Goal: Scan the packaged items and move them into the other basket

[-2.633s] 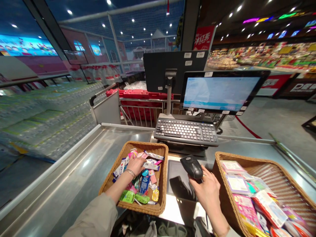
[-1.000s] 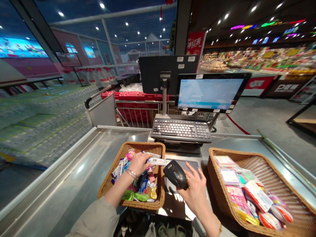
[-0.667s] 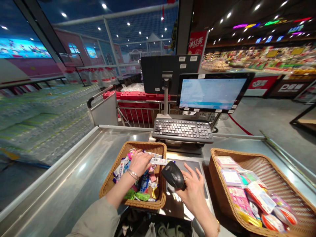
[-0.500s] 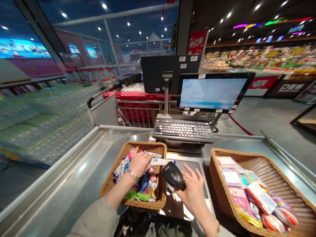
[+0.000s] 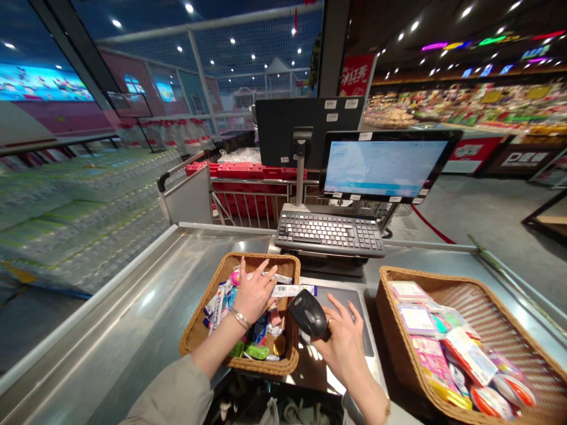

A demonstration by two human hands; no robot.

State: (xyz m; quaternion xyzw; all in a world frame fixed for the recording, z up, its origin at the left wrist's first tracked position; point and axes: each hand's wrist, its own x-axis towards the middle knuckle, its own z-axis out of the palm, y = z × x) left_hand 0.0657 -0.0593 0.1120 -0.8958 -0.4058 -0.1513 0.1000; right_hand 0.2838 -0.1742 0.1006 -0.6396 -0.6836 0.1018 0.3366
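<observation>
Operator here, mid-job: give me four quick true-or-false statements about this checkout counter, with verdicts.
1. The right hand grips a black handheld barcode scanner. True.
2. The left hand rests on the keyboard. False: it is over small packaged items in the left wicker basket.
3. The right wicker basket holds flat pink and white packs. True.
4. The checkout screen is dark. False: it is lit, showing a pale blue display.
</observation>
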